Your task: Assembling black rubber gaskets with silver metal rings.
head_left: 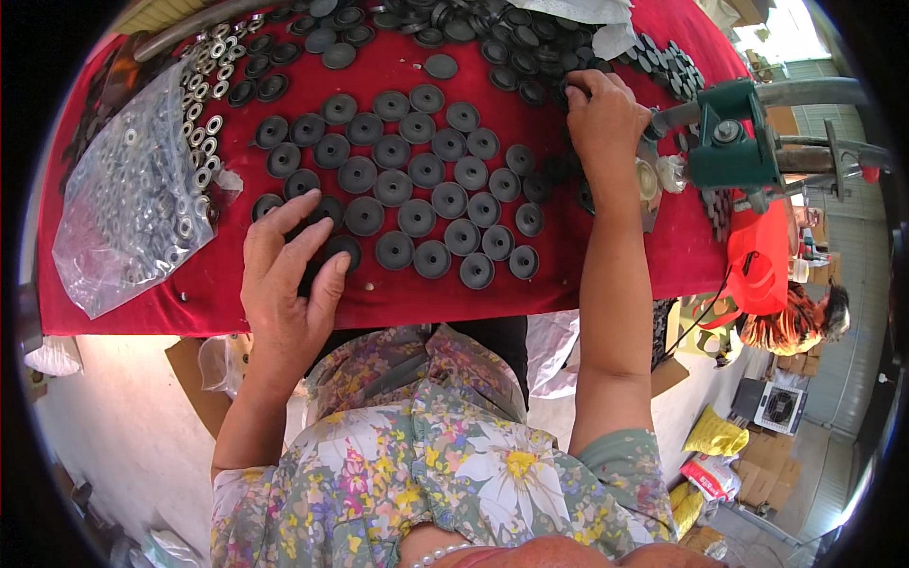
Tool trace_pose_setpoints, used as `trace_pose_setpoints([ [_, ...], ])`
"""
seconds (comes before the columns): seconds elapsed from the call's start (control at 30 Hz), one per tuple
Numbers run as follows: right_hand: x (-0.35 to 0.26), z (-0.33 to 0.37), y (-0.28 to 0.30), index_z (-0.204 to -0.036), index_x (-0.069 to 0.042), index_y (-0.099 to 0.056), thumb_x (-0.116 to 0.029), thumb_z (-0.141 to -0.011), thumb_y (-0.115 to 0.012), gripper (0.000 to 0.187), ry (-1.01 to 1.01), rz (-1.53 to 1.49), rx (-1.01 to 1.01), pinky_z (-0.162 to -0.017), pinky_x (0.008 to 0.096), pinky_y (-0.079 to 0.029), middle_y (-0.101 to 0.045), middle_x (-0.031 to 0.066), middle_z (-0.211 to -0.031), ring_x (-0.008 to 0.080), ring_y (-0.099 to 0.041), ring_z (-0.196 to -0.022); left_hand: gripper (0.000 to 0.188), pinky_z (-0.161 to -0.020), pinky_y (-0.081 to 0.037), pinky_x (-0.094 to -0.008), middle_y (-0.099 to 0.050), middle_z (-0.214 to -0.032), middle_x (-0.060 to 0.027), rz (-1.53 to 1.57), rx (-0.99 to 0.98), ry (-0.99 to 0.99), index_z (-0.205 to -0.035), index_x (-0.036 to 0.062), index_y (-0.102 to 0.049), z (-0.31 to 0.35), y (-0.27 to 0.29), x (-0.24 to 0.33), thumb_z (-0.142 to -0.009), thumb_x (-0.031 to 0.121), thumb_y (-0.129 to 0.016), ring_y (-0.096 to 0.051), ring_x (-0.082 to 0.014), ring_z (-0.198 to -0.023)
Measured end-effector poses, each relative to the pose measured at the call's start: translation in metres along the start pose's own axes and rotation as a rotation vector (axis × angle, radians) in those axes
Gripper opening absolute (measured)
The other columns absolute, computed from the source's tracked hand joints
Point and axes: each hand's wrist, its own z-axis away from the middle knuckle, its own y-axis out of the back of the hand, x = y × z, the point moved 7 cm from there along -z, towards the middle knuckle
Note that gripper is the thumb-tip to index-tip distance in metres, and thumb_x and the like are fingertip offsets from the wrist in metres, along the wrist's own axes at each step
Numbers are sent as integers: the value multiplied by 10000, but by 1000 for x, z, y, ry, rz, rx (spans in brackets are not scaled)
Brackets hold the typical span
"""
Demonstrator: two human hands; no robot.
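Many round black discs with raised rims and a small centre hole (392,187) lie in loose rows on a red cloth. My left hand (289,275) is at the near left of these rows, fingers apart and partly bent, its fingertips over the edge discs. Some discs there are partly hidden by it. Further off on the right, my right hand (606,118) reaches to a heap of black discs (525,52). Its fingers are curled together at the heap's near edge, and whatever lies between them is hidden.
A clear plastic bag of metal ring bearings (128,208) lies on the left, with loose bearings (197,133) beside it. A green metal clamp-like fixture with bars (734,142) stands at the right. Beyond the right edge hangs a red bag (757,260); a person (791,322) is farther away.
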Motion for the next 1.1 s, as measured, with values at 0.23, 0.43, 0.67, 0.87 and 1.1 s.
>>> trace_pose_setpoints([
  [0.23, 2, -25, -23, -1041, -159, -744, -264, -873, -685, 206, -45, -168, 11, -917, 512, -391, -708, 64, -1052, 293, -644, -1055, 285, -975, -478, -394, -621, -1283, -190, 15, 14, -15, -1132, 8, -659, -1, 1, 3, -881, 127, -722, -610, -338, -1146],
  [0.43, 6, -38, -46, -1099, -177, -740, -351, -877, -693, 285, -152, 0, -170, -955, 515, -382, -697, 67, -1107, 288, -632, -1105, 283, -960, -483, -388, -618, -1284, -193, 49, 8, 16, -1130, 4, -658, 0, 0, 2, -884, 130, -720, -612, -333, -1136],
  [0.67, 14, -9, -29, -1036, -142, -738, -261, -822, -746, 246, -103, -322, -199, -947, 478, -393, -698, 66, -1078, 294, -641, -1064, 277, -944, -499, -384, -614, -1277, -202, 80, -10, 25, -1128, -7, -659, -1, 0, 1, -885, 113, -718, -620, -328, -1140],
  [0.87, 1, 5, -10, -982, -112, -727, -216, -800, -759, 212, -10, -399, -75, -923, 459, -398, -699, 67, -1024, 295, -644, -1012, 276, -943, -502, -376, -616, -1274, -204, 52, -17, 5, -1132, -7, -659, -1, -2, 2, -885, 103, -714, -628, -327, -1130],
  [1.1, -35, 48, 8, -948, -122, -722, -178, -805, -752, 156, 165, -370, -158, -931, 456, -369, -682, 40, -972, 266, -634, -981, 277, -954, -496, -377, -617, -1278, -202, 35, -5, -12, -1135, 6, -659, -1, -1, 3, -886, 114, -714, -633, -318, -1123],
])
